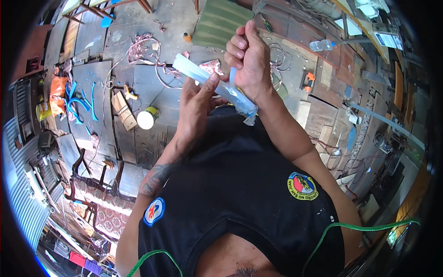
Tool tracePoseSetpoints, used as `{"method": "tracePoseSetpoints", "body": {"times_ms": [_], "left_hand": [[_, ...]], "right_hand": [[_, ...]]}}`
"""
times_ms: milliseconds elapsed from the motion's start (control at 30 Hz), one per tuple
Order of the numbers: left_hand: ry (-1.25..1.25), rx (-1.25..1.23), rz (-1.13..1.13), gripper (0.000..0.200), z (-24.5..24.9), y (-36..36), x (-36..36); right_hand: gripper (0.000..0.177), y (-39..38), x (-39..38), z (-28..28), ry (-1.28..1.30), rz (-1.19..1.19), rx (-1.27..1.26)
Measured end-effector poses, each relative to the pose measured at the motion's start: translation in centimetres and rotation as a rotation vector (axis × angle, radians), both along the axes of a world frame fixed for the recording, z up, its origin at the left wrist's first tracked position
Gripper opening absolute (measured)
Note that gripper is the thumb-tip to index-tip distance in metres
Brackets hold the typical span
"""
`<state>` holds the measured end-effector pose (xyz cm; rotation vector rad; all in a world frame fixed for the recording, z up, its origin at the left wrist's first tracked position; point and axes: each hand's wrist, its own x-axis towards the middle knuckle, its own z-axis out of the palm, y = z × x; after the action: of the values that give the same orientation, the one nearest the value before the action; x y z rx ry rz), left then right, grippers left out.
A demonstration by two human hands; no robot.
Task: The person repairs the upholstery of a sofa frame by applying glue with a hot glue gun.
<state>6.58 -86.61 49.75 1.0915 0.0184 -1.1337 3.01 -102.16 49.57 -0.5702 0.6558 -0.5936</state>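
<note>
Black shirt (pixel 240 184) cloth fills the space nearest the lens, below the packet (pixel 193 69), with a green cord (pixel 369 226) crossing it in two lengths that leave at the bottom edge. My left hand (pixel 196 101) holds that packet of long, whitish sticks, thumb laid along the top; the other fingers curl underneath, mostly out of sight. My right hand (pixel 247 60), at the right side of the packet, is closed in a fist with the thumb standing up. Beneath its curled fingers shows a pale stick (pixel 232 76), its upper part covered by the fist (whether it joins the packet I can't tell). At the packet's lower end, crumpled clear wrapping (pixel 249 118) bunches beside my right wrist, and glare blurs how many sticks are inside.

Left of the packet, a white-topped tub (pixel 147 118) stands on the floor (pixel 143 87), its side mostly hidden by its top. Beyond the packet lies a green mat (pixel 219 23), partly covered by my right fist and cut off by the top edge. Right of the packet sits an orange-and-black tool (pixel 308 81), too small to make out.
</note>
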Motion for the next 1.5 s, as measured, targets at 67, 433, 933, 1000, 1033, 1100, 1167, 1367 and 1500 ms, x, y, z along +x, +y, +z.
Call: {"method": "tracePoseSetpoints", "body": {"times_ms": [67, 433, 933, 1000, 1033, 1100, 1167, 1367, 1500], "left_hand": [[-0.117, 0.048, 0.006, 0.067, -0.2, -0.1, 0.2], [-0.380, -0.114, -0.278, 0.073, 1.5, 1.4, 0.1], [-0.685, 0.074, -0.647, 0.067, 4.4, 3.3, 0.0], [-0.693, -0.273, -0.455, 0.074, 3.3, 3.0, 0.1], [-0.627, -0.411, -0.418, 0.079, 3.2, 3.0, 0.5], [-0.357, -0.504, -0.383, 0.079, 3.6, 2.2, 0.9], [-0.093, -0.454, -0.251, 0.074, 5.7, 1.3, 0.0], [-0.340, -0.275, -0.330, 0.060, 6.2, 2.1, -0.3], [-0.300, -0.304, -0.357, 0.063, 5.0, 3.0, -0.2]], "right_hand": [[0.040, -0.3, 0.3, 0.0, -0.050, -0.001, 0.035], [0.031, 0.4, 2.0, 3.0, -0.004, -0.164, -0.245], [0.034, -0.4, -0.5, 11.0, -0.187, -0.081, -0.326], [0.036, 0.4, -0.6, 12.1, -0.190, -0.093, -0.382], [0.035, 0.8, -0.9, 12.4, -0.267, -0.030, -0.371], [0.036, 1.2, -0.6, 12.1, -0.263, 0.014, -0.538], [0.037, 2.4, -0.3, 11.7, -0.290, 0.041, -0.568], [0.038, 2.8, -0.3, 12.0, -0.262, 0.074, -0.584], [0.035, 3.2, -0.1, 11.3, -0.264, 0.023, -0.534]]}}
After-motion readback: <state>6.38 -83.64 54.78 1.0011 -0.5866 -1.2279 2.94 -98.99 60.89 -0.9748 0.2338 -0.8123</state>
